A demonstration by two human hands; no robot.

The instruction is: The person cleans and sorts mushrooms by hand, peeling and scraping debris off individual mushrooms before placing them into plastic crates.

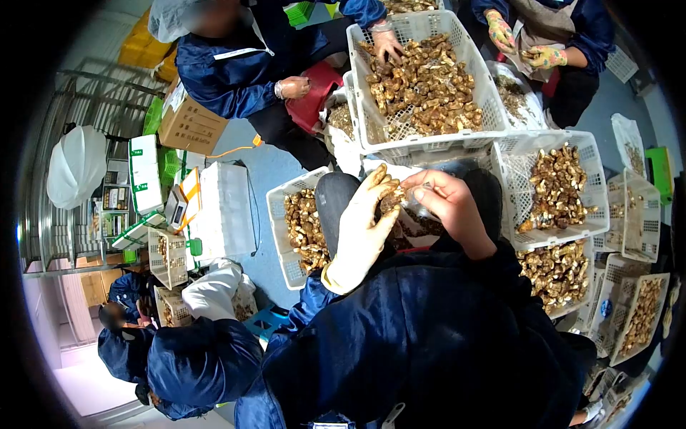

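Observation:
My left hand [363, 229], in a pale glove with brown-stained fingertips, holds a mushroom [391, 197] over my lap. My bare right hand [449, 204] is closed beside it, thumb and fingers pinched around something small whose shape I cannot make out. Under my hands lies a pale bag with dark scraps [421, 226]. Just ahead stands a large white crate [429, 142] of brown mushrooms. A smaller crate [277, 207] of mushrooms is left of my knee, and another crate [509, 179] stands to the right.
One co-worker's gloved hand [386, 44] reaches into the large crate. Another person's patterned gloves [545, 56] are at the upper right. A cardboard box [191, 120], white foam boxes [223, 204] and metal shelving are on the left. More crates [641, 222] stand at the far right.

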